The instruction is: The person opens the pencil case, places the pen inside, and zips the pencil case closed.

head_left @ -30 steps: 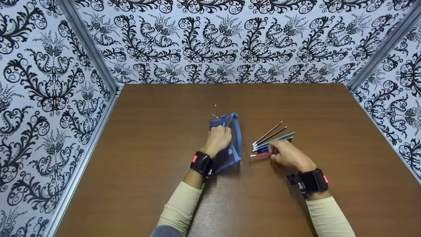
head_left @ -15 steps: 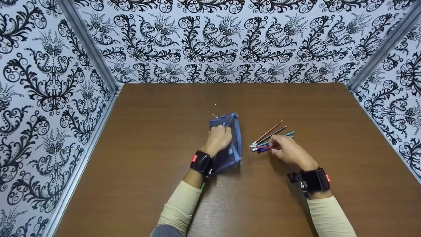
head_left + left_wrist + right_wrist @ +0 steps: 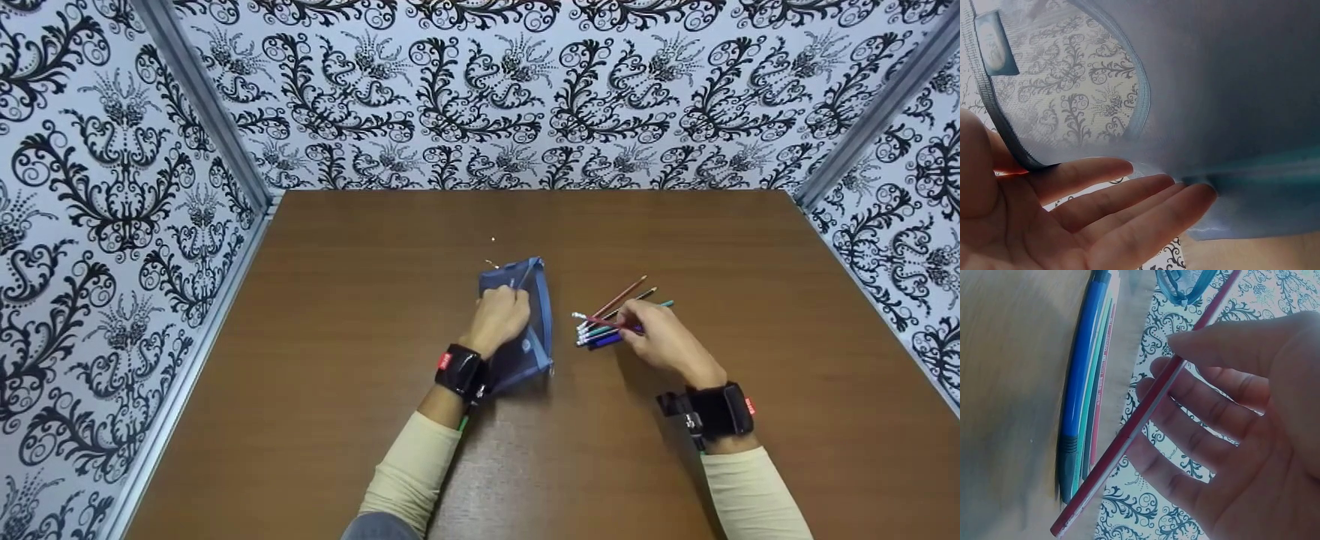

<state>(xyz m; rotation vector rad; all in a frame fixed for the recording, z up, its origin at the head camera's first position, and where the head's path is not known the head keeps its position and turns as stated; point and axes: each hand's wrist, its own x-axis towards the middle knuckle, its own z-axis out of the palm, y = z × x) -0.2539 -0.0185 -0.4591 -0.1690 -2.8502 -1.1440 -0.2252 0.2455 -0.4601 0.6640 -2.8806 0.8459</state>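
My left hand (image 3: pixel 501 319) grips a blue, see-through mesh zipper pouch (image 3: pixel 534 356). Up close in the left wrist view, the pouch's dark edge passes between thumb and fingers, and a small label (image 3: pixel 998 45) shows near it. Between thumb and fingertips, my right hand (image 3: pixel 664 341) pinches a red pencil (image 3: pixel 1129 433), its white-tipped end pointing left toward the pouch. Below that pencil, a blue pen (image 3: pixel 1081 365) and several pencils (image 3: pixel 615 304) lie fanned on the table, partly covered by the right hand in the head view.
The brown wooden table (image 3: pixel 360 315) meets patterned walls (image 3: pixel 487 97) at the back and both sides. Beyond the pouch lies a tiny white speck (image 3: pixel 493 239). A small zipper pull (image 3: pixel 491 263) sticks out at the pouch's far corner.
The red pencil has been lifted from the table by my right hand and tilted, its white-tipped end rising over the other pencils. My left hand and the pouch have stayed put.
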